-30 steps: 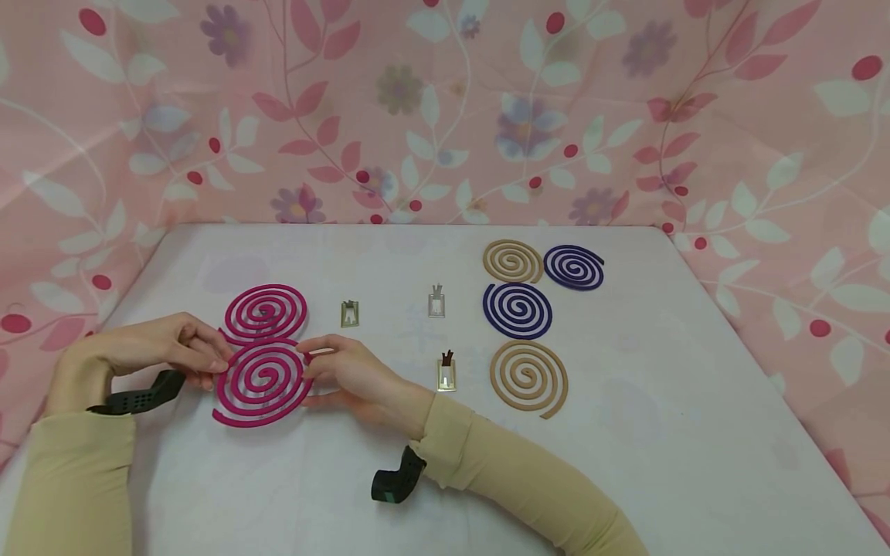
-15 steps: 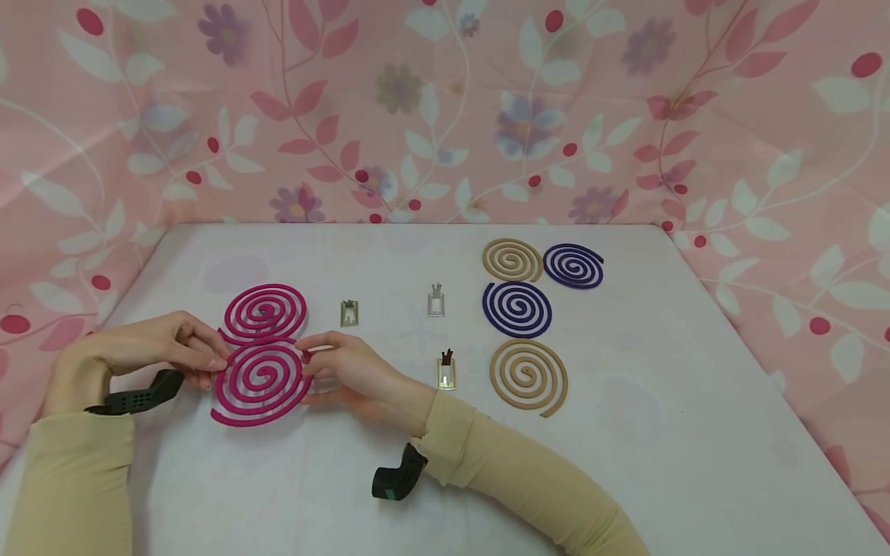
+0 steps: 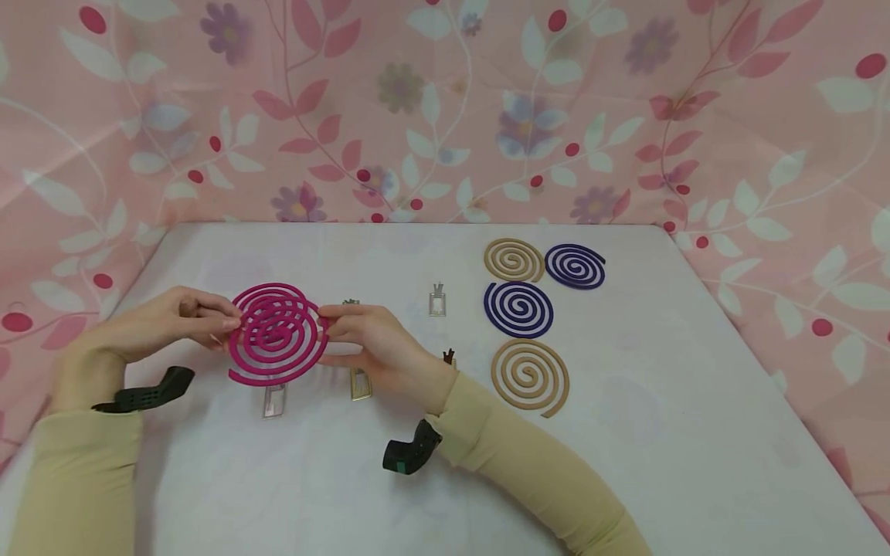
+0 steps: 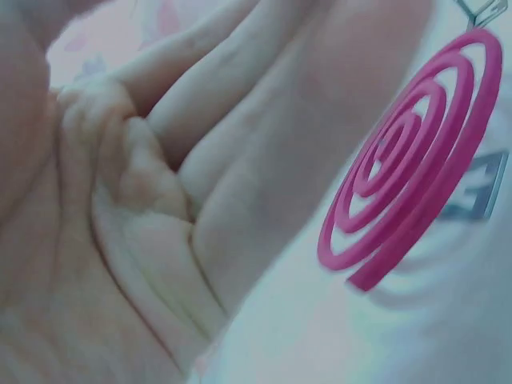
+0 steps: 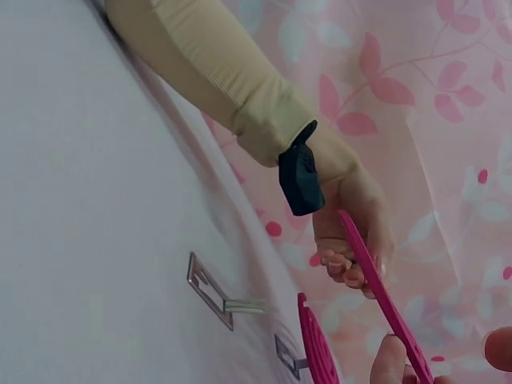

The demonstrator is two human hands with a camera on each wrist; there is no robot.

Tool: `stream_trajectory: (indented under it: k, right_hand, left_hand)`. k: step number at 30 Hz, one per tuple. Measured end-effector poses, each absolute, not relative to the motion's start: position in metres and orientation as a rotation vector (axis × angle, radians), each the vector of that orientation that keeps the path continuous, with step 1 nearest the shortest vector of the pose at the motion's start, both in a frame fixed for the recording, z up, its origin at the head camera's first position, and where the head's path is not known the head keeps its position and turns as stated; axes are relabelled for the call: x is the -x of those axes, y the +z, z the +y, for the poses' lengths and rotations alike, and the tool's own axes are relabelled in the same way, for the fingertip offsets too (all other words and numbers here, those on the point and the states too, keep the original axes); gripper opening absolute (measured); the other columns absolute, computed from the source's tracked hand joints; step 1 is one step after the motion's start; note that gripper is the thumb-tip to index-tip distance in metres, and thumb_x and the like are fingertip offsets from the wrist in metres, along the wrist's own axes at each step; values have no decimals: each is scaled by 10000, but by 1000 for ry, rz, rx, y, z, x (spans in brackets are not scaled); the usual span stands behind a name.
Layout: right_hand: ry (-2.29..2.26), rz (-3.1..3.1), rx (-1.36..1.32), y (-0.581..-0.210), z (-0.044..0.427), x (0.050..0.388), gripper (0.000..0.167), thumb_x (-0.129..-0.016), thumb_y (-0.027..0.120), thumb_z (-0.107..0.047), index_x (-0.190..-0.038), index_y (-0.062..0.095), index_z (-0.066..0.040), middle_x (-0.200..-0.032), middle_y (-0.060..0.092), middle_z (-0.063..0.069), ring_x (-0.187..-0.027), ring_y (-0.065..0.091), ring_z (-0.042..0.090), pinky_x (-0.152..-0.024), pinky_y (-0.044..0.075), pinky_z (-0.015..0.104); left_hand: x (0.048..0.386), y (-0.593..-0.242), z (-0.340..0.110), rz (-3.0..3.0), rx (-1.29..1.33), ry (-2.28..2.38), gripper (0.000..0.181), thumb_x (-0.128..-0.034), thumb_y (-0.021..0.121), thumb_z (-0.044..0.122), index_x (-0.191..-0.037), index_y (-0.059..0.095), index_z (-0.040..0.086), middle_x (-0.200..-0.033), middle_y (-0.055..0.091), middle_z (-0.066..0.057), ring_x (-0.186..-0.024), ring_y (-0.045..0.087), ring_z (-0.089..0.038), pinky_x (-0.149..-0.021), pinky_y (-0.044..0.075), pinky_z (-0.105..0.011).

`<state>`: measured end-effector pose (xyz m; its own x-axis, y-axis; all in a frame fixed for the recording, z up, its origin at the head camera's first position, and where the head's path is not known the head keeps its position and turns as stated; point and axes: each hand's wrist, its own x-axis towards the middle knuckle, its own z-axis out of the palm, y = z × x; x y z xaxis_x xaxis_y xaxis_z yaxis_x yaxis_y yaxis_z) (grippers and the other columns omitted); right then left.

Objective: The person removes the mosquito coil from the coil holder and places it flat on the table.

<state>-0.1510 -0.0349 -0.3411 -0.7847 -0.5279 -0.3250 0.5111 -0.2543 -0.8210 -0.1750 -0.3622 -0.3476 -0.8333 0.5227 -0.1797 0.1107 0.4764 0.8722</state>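
A pink mosquito coil (image 3: 276,337) is held up off the table between both hands. At its left rim my left hand (image 3: 174,320) pinches it with thumb and fingers. The right hand (image 3: 378,340) grips the opposite rim, its thumb below and fingers above. A second pink coil (image 3: 270,286) lies behind, partly covered by the raised one. Under and beside the coil lie a silver metal coil stand (image 3: 274,403) and a gold one (image 3: 360,384). The right wrist view has the held coil (image 5: 376,280) edge-on, spanning both hands.
To the right lie two beige coils (image 3: 528,374) and two dark blue coils (image 3: 518,309). One silver stand (image 3: 437,303) sits mid-table. Two more stands show partly, one behind the right fingers (image 3: 351,302), one behind the right wrist (image 3: 450,357). A floral cloth (image 3: 445,116) hangs behind.
Both hands have lifted the nearer pink coil up and slightly right, over the far one. The silver and gold stands beneath it have come into view.
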Motion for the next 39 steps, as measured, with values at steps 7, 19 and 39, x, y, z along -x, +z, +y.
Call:
stream_trajectory:
  k: [7,19,39]
  right_hand:
    - [-2154,1303,3,-336,-26,161,376,-964,535,-16,-1334,591,21,-1347,595,84,-1122,590,225,-1029,504,505]
    - [-2265,1298,-28,-326,-14,172,361,-937,535,18,-1286,625,32,-1313,609,117,-1045,615,224,-1023,495,555]
    - [-2292,1313,-55,-333,17,186,393,-965,496,-19,-1349,577,0,-1367,568,106,-1153,593,253,-1076,457,533]
  left_hand:
    - [180,-345,-348,2307,-520,1469,267,-1020,502,15,-1224,668,57,-1046,763,-18,-878,746,-257,-815,592,-255]
    - [181,-339,-319,2378,-362,1493,415,-1019,565,137,-1410,486,25,-1157,695,90,-984,712,-142,-839,580,-225]
    - [179,-347,-259,2213,-66,1865,586,-974,652,273,-1431,446,-31,-1121,675,128,-985,685,-41,-833,588,-236]
